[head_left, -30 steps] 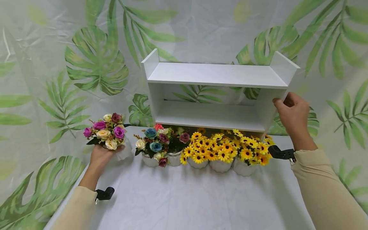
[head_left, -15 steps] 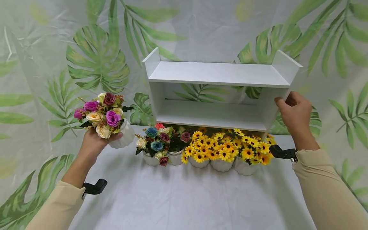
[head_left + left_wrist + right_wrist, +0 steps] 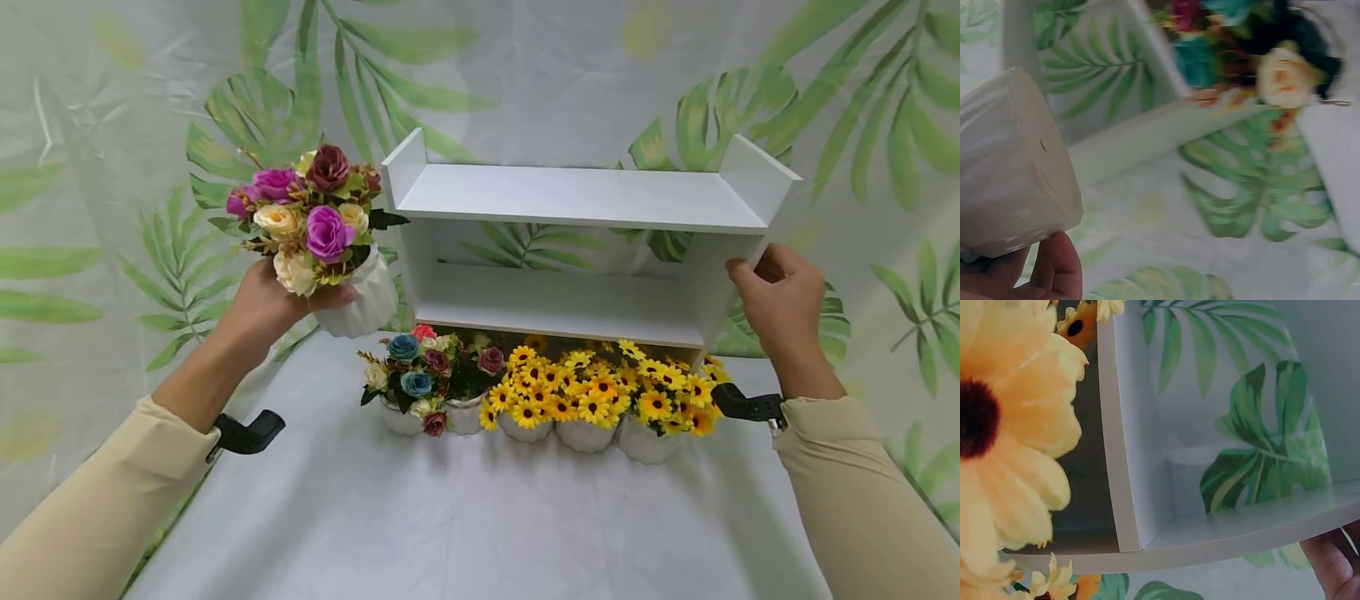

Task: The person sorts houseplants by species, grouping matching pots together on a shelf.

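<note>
Leaf-printed sheeting backs a white-draped worktop [image 3: 465, 533] where a white two-tier shelf [image 3: 585, 250] stands. Left of the shelf, the left hand [image 3: 262, 308] grips a white pot of mixed roses [image 3: 330, 250], raised level with its top tier. The right hand [image 3: 780, 304] clasps the shelf's right side panel. Sunflower pots [image 3: 592, 400] line its base.

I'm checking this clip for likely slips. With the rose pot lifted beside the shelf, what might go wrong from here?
The left hand holds the white ribbed pot of mixed roses tilted in the air, close to the white two-tier shelf unit; the blooms might catch its left side panel. The right hand grips only the shelf's right panel, so a bump could shift it. The row of flower pots stands right under the shelf, so a dropped pot may topple them.
</note>
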Tool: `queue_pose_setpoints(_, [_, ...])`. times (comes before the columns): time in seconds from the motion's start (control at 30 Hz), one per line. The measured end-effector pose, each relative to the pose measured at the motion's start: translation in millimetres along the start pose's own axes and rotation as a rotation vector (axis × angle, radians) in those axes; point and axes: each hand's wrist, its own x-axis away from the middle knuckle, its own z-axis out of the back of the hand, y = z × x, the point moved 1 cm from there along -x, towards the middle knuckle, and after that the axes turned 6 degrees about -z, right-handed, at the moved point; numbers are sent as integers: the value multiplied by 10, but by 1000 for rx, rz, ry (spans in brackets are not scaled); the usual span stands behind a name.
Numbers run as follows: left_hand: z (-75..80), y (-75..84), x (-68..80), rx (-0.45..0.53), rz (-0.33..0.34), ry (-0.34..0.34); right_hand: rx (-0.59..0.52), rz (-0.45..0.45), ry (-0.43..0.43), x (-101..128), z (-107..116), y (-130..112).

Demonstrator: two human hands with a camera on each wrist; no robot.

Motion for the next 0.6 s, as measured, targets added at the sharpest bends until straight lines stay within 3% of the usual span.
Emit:
queue_pose_setpoints(0.13, [10, 304, -134, 81, -56, -13, 2, -11, 1, 1, 2, 2])
queue_pose_setpoints(0.33, [-6, 718, -352, 86, -92, -23, 17, -14, 3, -3, 10, 11])
queue_pose_setpoints(0.6, [-221, 1175, -593, 62, -153, -51, 5, -11, -12, -6, -4, -5])
